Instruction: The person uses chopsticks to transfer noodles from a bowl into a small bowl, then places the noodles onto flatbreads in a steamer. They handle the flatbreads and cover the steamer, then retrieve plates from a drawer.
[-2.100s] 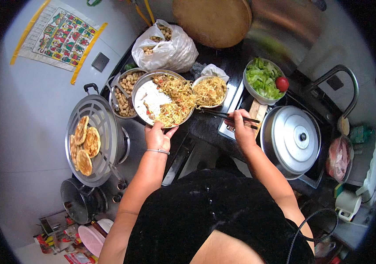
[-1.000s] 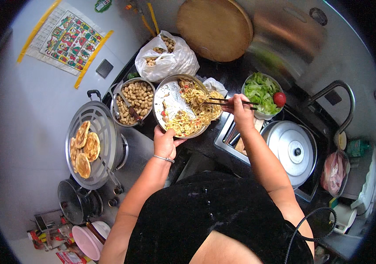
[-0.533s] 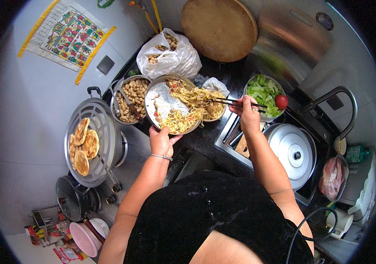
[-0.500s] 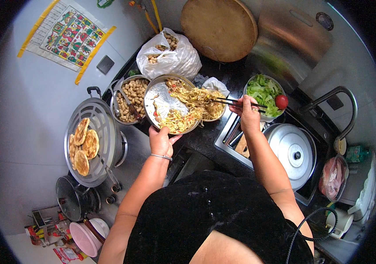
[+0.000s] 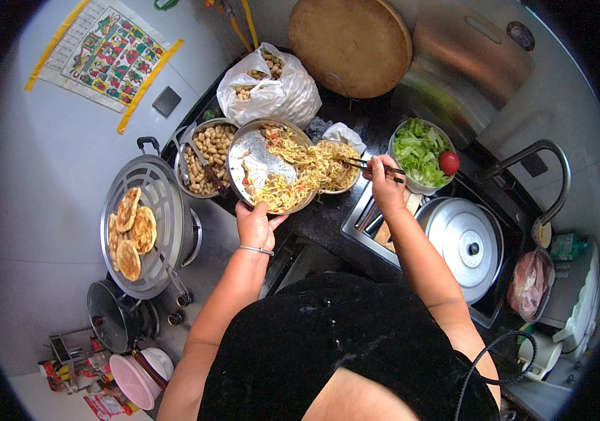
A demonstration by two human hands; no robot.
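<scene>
My left hand grips the near rim of a round metal steamer tray with a perforated base, tilted to the right. Noodles mixed with red bits lie along its right side and spill over its edge. Beside it stands a bowl holding more noodles, partly hidden by the tray. Closed around dark chopsticks, my right hand is just right of the bowl. The chopstick tips are in the noodles at the bowl's right side.
Left of the tray sits a pot of peanuts, with a bag of peanuts behind. A bowl of lettuce with a tomato is at right, near a lidded pot. Flatbreads lie on a steamer rack at left.
My right hand and the chopsticks have shifted slightly left and down, toward the bowl. More noodles now lie in the bowl. The left hand keeps the tray nearly still.
</scene>
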